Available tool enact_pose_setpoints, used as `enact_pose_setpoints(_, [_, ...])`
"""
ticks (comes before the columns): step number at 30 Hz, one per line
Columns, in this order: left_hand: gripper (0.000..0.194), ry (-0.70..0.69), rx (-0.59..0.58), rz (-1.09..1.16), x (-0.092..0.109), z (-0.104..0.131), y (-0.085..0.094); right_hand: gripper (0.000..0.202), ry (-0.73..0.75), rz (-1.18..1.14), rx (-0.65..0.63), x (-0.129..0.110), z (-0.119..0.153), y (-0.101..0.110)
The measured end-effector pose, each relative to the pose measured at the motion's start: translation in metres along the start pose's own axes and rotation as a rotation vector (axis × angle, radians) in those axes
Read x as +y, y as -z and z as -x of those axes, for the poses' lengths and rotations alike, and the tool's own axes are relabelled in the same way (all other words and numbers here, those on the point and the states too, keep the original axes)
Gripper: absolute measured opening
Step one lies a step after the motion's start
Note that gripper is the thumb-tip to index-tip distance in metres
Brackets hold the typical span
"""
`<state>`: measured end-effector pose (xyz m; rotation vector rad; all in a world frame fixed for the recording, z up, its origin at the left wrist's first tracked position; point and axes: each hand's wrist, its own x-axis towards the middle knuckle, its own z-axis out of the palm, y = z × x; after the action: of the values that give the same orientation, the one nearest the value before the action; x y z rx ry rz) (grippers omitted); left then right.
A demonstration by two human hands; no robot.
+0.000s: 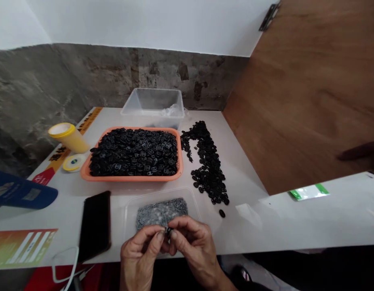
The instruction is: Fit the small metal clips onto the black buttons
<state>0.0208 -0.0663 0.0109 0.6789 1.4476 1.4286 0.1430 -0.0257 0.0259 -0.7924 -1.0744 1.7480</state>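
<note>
Over the front edge of the table my two hands meet, fingertips pinched together. Between them shows a small black plastic piece (168, 231), held in the fingers of my right hand (196, 245). My left hand (141, 249) is closed, thumb against forefinger, right beside that piece; what its tips grip is too small to make out. Just behind the hands stands a clear plastic tray (130, 204) with a heap of small grey metal parts (162, 212). Farther back, an orange basket (132, 178) is heaped with oval black plastic pieces (135, 151).
More black pieces (208, 165) lie spread right of the basket. An empty clear bin (152, 101) stands at the back. At left are a phone (95, 224), a blue bottle (26, 192) and a yellow tub (70, 136). A brown wooden panel (308, 89) borders the right.
</note>
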Motion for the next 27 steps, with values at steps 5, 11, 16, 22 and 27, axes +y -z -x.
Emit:
enact_pose_setpoints(5, [0.020,0.001,-0.008,0.019,-0.0020,-0.0001,0.0018,0.013,-0.005,0.006,0.011,0.0003,0.0001,-0.0005])
enact_pose_setpoints(11, [0.016,0.025,-0.039,0.071,-0.0056,0.0003,0.0028,0.015,-0.012,0.065,0.016,0.0009,0.0013,0.0000])
enact_pose_setpoints(16, [0.016,0.010,-0.012,0.022,-0.0079,0.0011,0.0036,0.014,-0.021,0.045,0.024,0.0030,0.0005,0.0010])
enact_pose_setpoints(22, [0.016,-0.012,-0.029,0.019,-0.0050,0.0016,0.0026,0.012,-0.019,0.054,0.019,0.0034,0.0017,0.0012])
enact_pose_setpoints(27, [0.016,-0.029,0.017,-0.023,-0.0008,0.0019,0.0003,0.013,-0.005,0.105,0.028,0.0035,0.0029,0.0013])
